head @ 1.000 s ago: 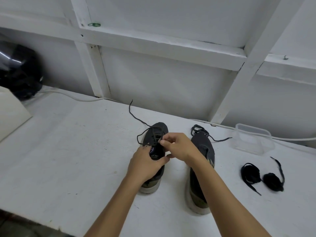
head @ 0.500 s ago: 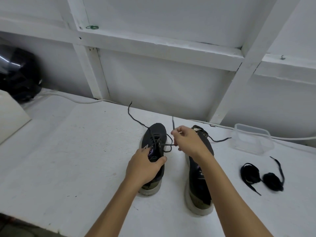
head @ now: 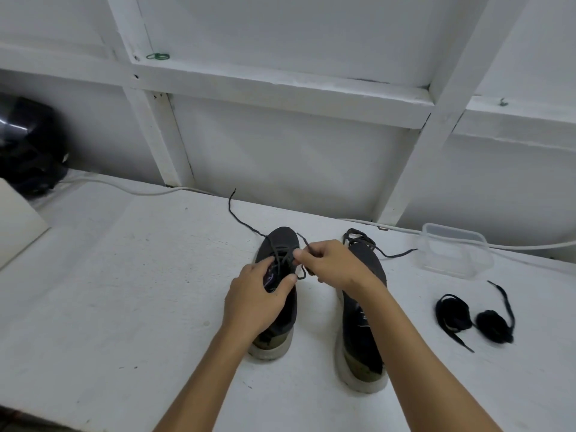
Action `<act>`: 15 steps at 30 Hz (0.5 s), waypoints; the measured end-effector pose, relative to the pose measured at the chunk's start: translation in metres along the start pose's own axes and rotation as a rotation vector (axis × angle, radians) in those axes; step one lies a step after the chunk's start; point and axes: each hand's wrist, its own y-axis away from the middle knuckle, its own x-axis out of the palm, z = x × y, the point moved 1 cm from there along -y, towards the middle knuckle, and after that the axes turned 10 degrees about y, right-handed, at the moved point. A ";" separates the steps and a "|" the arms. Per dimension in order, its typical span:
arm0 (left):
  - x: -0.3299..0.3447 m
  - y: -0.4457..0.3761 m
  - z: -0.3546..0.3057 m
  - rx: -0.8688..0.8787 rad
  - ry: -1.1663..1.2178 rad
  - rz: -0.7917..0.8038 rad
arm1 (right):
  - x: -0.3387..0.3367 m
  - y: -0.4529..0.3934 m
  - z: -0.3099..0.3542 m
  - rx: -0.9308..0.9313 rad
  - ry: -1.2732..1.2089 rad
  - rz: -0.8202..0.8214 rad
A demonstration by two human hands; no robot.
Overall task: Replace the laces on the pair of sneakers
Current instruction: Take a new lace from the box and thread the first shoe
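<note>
Sneakers sit side by side on the table (head: pixel 124 291) — left shoe (head: pixel 282 244) under my hands, right shoe (head: pixel 364 310) beside it. I judge the job early: I'm unthreading the old lace (head: pixel 249 226) from the left shoe, the right shoe's lace (head: pixel 386 253) is loose but still in, and two coiled laces (head: pixel 452 313) wait well apart to the right. My left hand (head: pixel 254 302) grips the shoe's tongue area; my right hand (head: pixel 335 266) pinches the lace. Half a second ago my right hand was out over the right shoe's toe, drawing lace — now it's back at the eyelets.
</note>
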 end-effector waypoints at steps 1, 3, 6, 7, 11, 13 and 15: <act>-0.002 -0.004 -0.002 0.068 -0.012 -0.035 | 0.002 -0.001 0.002 0.002 -0.009 0.004; -0.007 -0.011 -0.008 0.161 0.028 -0.029 | 0.006 -0.003 0.006 0.005 -0.026 0.011; -0.012 -0.018 -0.013 0.139 0.136 0.054 | 0.008 0.001 0.013 0.011 -0.076 0.017; -0.013 -0.021 -0.013 0.115 0.165 0.062 | 0.008 0.003 0.015 0.019 -0.108 0.010; -0.011 -0.030 -0.006 -0.056 0.341 0.077 | 0.013 0.015 0.018 0.095 -0.240 -0.112; -0.012 -0.033 -0.001 -0.172 0.539 0.103 | 0.024 0.021 0.011 0.118 -0.216 -0.196; -0.015 -0.036 0.001 -0.255 0.651 0.121 | 0.038 0.030 0.004 0.121 -0.138 -0.169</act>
